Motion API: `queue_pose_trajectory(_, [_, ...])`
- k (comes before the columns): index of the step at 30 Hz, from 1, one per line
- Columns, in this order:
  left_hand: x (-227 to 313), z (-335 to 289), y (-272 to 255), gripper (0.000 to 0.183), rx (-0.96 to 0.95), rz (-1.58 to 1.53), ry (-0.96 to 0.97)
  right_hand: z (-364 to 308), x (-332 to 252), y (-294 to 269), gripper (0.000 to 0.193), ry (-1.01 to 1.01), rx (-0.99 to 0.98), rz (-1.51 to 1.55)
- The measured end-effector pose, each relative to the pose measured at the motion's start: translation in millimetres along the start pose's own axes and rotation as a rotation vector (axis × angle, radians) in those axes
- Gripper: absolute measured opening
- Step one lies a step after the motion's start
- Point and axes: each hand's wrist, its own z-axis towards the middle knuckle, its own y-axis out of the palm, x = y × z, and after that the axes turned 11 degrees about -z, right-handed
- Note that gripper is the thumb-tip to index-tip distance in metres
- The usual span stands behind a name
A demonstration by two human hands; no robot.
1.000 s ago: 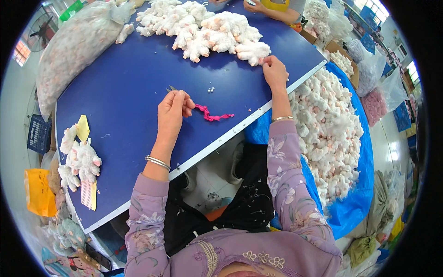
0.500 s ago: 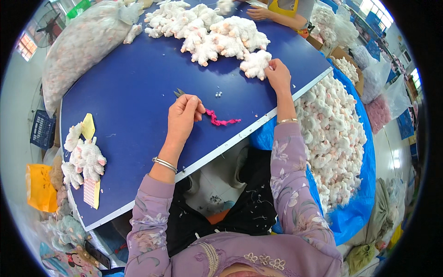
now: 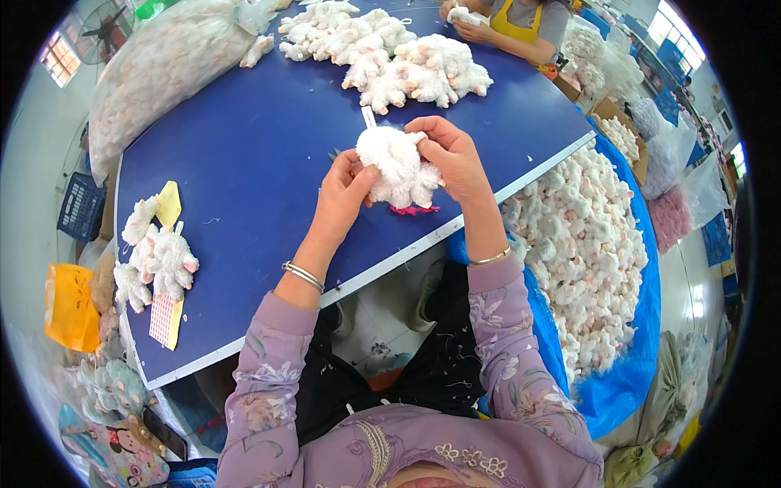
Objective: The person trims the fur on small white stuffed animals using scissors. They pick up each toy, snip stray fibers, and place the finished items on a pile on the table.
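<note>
A small white fluffy plush toy (image 3: 396, 167) with a white tag sticking up from its top is held between my two hands above the blue table. My left hand (image 3: 345, 185) grips its left side, fingers closed. Dark pointed blades (image 3: 334, 153), like those of thread snips, stick out past that hand. A pink twisted strip (image 3: 415, 210) shows below the toy; where its other end goes is hidden. My right hand (image 3: 455, 159) pinches the toy's upper right part with thumb and fingers. Several similar plush toys (image 3: 423, 69) lie heaped farther back on the table.
At my right, a blue sack (image 3: 630, 390) holds a mass of white plush pieces (image 3: 582, 260). Several toys (image 3: 167, 260) with yellow cards lie at the table's left. A large clear bag (image 3: 179, 77) stands far left. Across the table, a person in a yellow apron (image 3: 517, 20) handles a white piece.
My right hand has brought a plush toy from the heap's near edge toward the left. My left hand has risen slightly and now holds the toy too.
</note>
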Motion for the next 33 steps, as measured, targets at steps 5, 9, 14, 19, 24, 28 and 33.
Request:
queue_pose_trajectory(5, [0,5,-11,0.009,-0.002,-0.114,-0.021,12,14,-5,0.02,0.034,0.138,0.103])
queue_pose_trajectory(9, [9,5,-8,0.007,-0.003,-0.312,0.025,16,22,-10,0.021,0.058,0.227,0.292])
queue_pose_trajectory(14, [14,4,-12,0.007,0.004,-0.411,0.038,10,23,8,0.024,0.191,0.03,0.358])
queue_pose_trajectory(19, [12,7,-11,0.011,0.022,-0.4,0.029,-4,26,16,0.027,0.19,-0.021,0.035])
queue_pose_trajectory(24, [2,10,2,0.019,0.14,-0.163,-0.016,-3,30,19,0.024,-0.061,0.039,-0.211])
queue_pose_trajectory(28, [-3,8,-11,0.019,0.078,0.065,-0.065,-4,23,23,0.022,-0.094,0.06,-0.358])
queue_pose_trajectory(33, [7,6,-5,0.027,0.029,0.177,-0.11,0,32,8,0.018,-0.076,0.183,-0.299])
